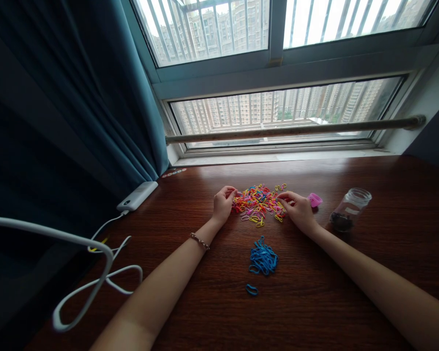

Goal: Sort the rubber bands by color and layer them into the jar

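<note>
A loose heap of multicoloured small rubber bands (258,200), mostly red, yellow and pink with a few blue, lies on the brown wooden table (190,312). At its left edge is my left hand (225,202), thumb and fingertips pinched together; what they hold, if anything, is too small to make out. My right hand (297,209) reaches into the right edge, its thumb and forefinger closed on something I cannot make out. Nearer to me sits a separate pile of blue rubber bands (264,257), and one single blue rubber band (251,290) lies just below that pile.
Right of my right hand are a small pink cup-like piece (315,199) and a clear jar (350,209) with dark contents. At the left, a white power bank (137,196) trails a white cable (111,222) beside the blue curtain (131,122). A window (278,112) rises behind the table.
</note>
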A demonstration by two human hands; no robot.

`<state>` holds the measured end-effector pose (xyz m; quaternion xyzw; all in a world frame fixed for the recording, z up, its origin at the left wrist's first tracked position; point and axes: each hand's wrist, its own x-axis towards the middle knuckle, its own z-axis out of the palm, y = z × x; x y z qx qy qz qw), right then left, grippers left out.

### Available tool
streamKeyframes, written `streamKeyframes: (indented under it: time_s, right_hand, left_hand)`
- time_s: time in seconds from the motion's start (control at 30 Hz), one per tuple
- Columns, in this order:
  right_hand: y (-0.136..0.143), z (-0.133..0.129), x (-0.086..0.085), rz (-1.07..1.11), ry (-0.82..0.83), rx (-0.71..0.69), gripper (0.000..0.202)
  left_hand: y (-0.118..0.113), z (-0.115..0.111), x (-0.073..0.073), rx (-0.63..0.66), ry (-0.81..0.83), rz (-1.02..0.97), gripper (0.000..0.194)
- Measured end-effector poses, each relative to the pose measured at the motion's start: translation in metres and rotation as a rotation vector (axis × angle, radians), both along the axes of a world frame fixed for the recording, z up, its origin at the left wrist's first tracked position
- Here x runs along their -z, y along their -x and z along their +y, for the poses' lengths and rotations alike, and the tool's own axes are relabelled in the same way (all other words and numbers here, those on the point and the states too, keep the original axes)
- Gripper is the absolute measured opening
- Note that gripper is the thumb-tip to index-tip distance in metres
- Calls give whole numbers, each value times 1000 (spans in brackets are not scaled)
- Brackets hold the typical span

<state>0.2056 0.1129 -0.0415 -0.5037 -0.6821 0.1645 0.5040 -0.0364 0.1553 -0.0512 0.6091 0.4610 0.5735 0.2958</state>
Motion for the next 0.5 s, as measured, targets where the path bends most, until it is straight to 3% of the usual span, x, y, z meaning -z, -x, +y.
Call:
streamKeyframes:
  time_s: [0.13,0.2,0.27,0.4,0.5]
  right_hand:
    - [6,-4,-10,100,100,-70,19]
    - [13,-9,-19,185,221,-203,22]
    - [22,-17,-29,220,363,-421,25]
    - [35,-35,-37,4,553,-820,27]
    - [37,-40,-35,-226,565,-954,30]
  left_hand:
    - [0,0,0,-12,-9,-13,17]
    - [0,-1,-1,-14,-9,-17,17]
    - [-1,-1,-1,-13,1,-23,17]
    - [-1,0,0,3,25,-51,19]
    - [0,0,-1,-7,10,-21,20]
